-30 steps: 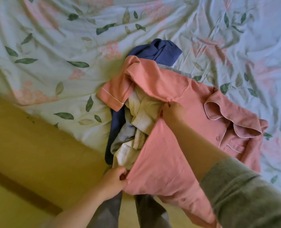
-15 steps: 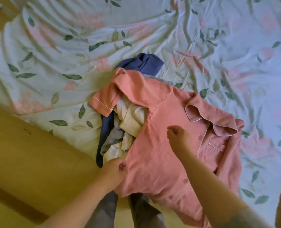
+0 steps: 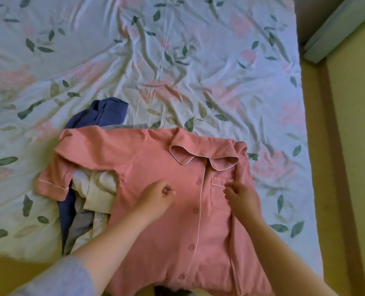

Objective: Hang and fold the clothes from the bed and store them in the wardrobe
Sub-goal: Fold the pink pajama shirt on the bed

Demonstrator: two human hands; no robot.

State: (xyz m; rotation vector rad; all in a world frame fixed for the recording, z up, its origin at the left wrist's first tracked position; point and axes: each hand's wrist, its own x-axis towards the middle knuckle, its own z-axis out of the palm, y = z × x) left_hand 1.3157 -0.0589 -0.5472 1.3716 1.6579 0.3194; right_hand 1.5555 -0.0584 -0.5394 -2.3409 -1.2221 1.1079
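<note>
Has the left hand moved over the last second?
Yes. The left hand has gone from below the crumpled cream garment to up and right of it, onto the front of the pink button-up pyjama shirt.

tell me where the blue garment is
Head view, left of centre: the blue garment lies on the floral sheet, mostly covered by the pink shirt, peeking out beyond its shoulder.
</note>
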